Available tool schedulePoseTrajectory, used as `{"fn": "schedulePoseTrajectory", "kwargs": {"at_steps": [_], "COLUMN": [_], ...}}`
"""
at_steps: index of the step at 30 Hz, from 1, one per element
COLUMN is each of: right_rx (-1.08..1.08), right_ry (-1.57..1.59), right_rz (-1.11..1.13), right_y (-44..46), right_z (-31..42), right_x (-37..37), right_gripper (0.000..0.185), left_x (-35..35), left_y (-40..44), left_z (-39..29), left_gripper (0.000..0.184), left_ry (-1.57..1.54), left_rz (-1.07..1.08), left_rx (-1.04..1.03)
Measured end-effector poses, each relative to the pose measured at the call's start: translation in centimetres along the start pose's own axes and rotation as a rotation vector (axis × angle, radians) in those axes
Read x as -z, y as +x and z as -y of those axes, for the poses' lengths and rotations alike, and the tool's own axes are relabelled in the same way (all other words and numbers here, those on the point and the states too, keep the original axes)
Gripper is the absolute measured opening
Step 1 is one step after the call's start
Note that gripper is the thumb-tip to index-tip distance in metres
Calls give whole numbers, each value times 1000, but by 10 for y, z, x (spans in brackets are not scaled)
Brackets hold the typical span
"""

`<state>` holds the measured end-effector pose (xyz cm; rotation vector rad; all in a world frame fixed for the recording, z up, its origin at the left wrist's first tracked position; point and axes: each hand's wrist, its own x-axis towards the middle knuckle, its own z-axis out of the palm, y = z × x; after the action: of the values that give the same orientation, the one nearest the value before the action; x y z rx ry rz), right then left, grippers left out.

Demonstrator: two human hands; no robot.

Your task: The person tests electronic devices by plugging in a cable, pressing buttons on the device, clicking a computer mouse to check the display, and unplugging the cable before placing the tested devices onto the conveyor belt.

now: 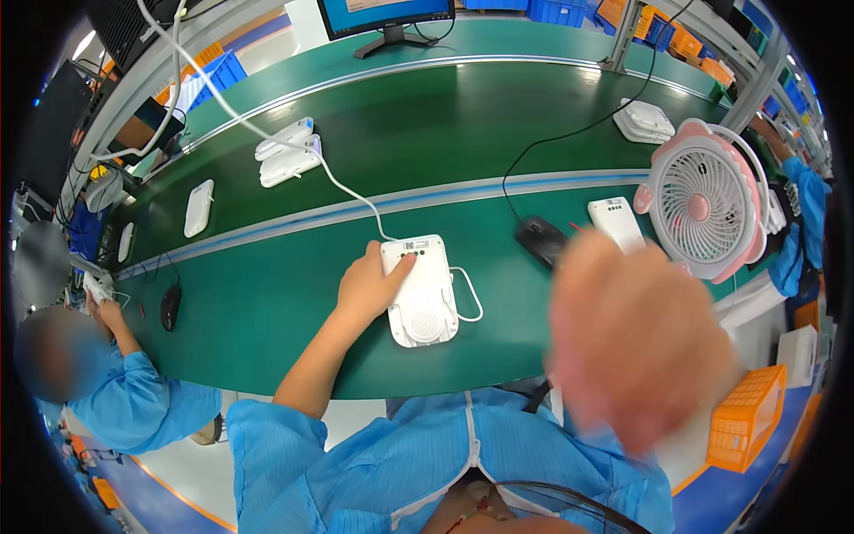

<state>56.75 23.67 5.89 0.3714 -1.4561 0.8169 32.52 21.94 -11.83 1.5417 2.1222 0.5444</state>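
My left hand (372, 283) holds the upper left edge of a white device (425, 307) lying on the green bench, its thumb on the face near a row of small dark dots. A round speaker-like grille shows at the device's lower end. A white cable runs from its top, and a white loop sticks out at its right side. Raised close to the camera at the right, my right hand (636, 343) is smeared by motion, and whether it holds anything cannot be seen. A black mouse (540, 240) and another white device (616, 222) lie just beyond it.
A pink and white fan (703, 206) stands at the right, near stacked white devices (644, 121). More white devices (290, 160) lie beyond the metal rail (445, 193). A monitor (387, 16) stands at the back. At the left, a co-worker's hand (108, 311) holds a white device.
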Motion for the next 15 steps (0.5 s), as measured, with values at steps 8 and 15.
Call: {"fn": "schedulePoseTrajectory", "kwargs": {"at_steps": [8,15], "right_rx": [-535,-630], "right_ry": [547,611], "right_rz": [66,73], "right_y": [10,3], "right_z": [25,11], "right_x": [13,47], "right_gripper": [18,19], "left_x": [6,48], "left_y": [-12,-15], "left_z": [28,25], "left_gripper": [44,39], "left_ry": [-450,-314], "left_rz": [70,413], "left_rx": [-16,289]}}
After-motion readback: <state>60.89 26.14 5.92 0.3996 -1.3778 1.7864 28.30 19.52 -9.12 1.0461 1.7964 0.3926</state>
